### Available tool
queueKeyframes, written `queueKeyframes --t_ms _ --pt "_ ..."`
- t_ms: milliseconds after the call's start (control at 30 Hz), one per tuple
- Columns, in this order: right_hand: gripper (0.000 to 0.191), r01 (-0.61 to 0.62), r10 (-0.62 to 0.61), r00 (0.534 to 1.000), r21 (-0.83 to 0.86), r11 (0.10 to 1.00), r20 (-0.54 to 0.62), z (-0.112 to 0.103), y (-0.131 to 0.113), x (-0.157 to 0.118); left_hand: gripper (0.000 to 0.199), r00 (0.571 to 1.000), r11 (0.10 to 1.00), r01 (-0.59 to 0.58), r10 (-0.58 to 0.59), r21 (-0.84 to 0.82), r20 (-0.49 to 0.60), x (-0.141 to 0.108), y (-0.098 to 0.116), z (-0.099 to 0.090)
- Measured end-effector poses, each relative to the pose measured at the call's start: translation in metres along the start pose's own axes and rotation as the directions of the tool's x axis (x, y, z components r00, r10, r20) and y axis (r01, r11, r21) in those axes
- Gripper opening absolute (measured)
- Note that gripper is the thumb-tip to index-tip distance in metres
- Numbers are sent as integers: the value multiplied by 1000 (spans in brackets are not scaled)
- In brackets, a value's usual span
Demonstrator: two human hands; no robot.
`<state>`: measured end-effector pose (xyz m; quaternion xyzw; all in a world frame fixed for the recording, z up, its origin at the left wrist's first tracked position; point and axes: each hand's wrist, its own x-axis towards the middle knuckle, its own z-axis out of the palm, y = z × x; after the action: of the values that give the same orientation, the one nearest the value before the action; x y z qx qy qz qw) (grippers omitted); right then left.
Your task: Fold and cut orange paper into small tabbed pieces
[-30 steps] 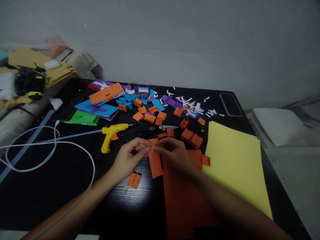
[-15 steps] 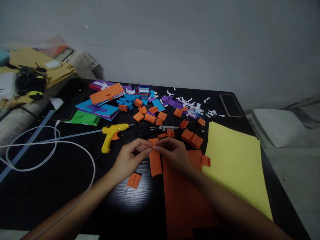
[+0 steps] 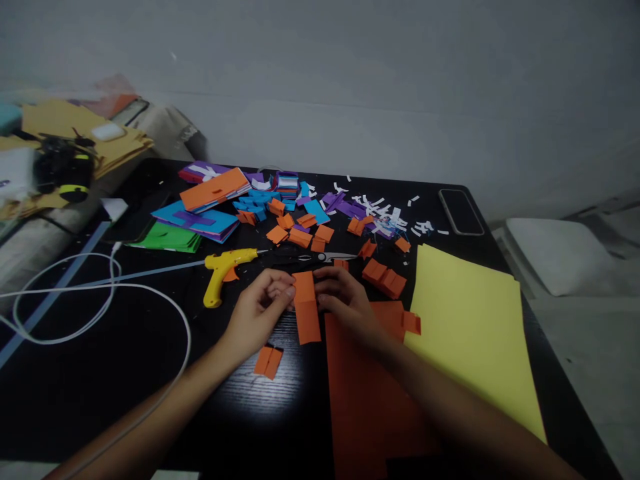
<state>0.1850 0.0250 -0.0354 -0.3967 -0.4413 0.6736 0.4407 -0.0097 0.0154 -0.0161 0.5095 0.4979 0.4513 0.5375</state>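
An orange paper strip (image 3: 307, 308) with a crease across it is held up between my two hands, over the black table. My left hand (image 3: 260, 308) pinches its left edge with thumb and fingers. On the other side my right hand (image 3: 347, 305) has its curled fingers and thumb at the strip's right edge. Below my left hand lies a small folded orange paper piece (image 3: 269, 361). A large orange sheet (image 3: 370, 393) lies under my right forearm, and a folded orange block (image 3: 384, 277) sits beyond my right hand.
A yellow glue gun (image 3: 220, 275) and scissors (image 3: 330, 256) lie behind my hands. Yellow sheets (image 3: 470, 333) and a phone (image 3: 461, 211) are at right. Folded colored papers (image 3: 215, 189) and white scraps (image 3: 383, 215) cover the back. A white cable (image 3: 150, 285) loops at left.
My fingertips have moved apart, from meeting over the strip to its two side edges. The strip has shifted slightly up and left, and its crease now shows.
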Motion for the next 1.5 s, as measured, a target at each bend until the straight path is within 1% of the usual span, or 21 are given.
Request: queueKeyframes --t_ms 100,200,267,367,467,600,700,767,867,967,1067,1233,1400,1500 --pt "41 41 -40 999 -35 999 10 0 2 0 17 1000 1000 16 -16 -3 21 0 1 0" --pt "39 75 -76 997 -82 994 -3 2 4 1 16 999 999 21 -20 -24 39 -1 -1 0" --pt "36 85 -87 996 -96 992 -20 3 6 1 20 999 999 6 -5 -40 31 -1 -3 1" --pt "31 97 -101 995 -115 989 -26 3 8 2 33 1000 999 -20 21 -44 19 -1 -5 1" --pt "24 100 -105 994 -142 985 -27 4 8 1 40 999 999 -32 32 -7 38 -2 -3 1" --pt "21 95 -98 995 -160 982 -9 4 6 1 40 995 998 -56 54 27 80 -4 1 0" --pt "18 85 -84 996 -192 978 12 5 4 0 38 994 998 -52 48 34 103 -5 1 -1" --pt "18 81 -79 997 -215 973 16 5 2 0 34 997 997 -33 28 70 79 -5 -1 -1" --pt "15 86 -80 996 -249 965 32 5 0 -1 27 1000 993 -2 1 119 11 -3 -3 -1" --pt "14 81 -71 996 -284 955 44 5 -1 -2 21 1000 994 13 -11 108 -21 -2 -3 -1" --pt "16 75 -65 997 -271 960 44 4 1 -1 23 1000 996 1 2 95 -24 0 -2 -2" --pt "26 35 -31 999 -160 987 29 3 6 0 23 1000 998 4 -3 56 -13 0 -1 -4" --pt "29 20 -13 999 -199 980 39 3 3 -1 23 1000 999 7 -6 42 -25 0 0 -3" --pt "31 32 -21 997 -165 986 70 4 0 -2 25 999 1000 19 -19 18 -34 0 2 -3"
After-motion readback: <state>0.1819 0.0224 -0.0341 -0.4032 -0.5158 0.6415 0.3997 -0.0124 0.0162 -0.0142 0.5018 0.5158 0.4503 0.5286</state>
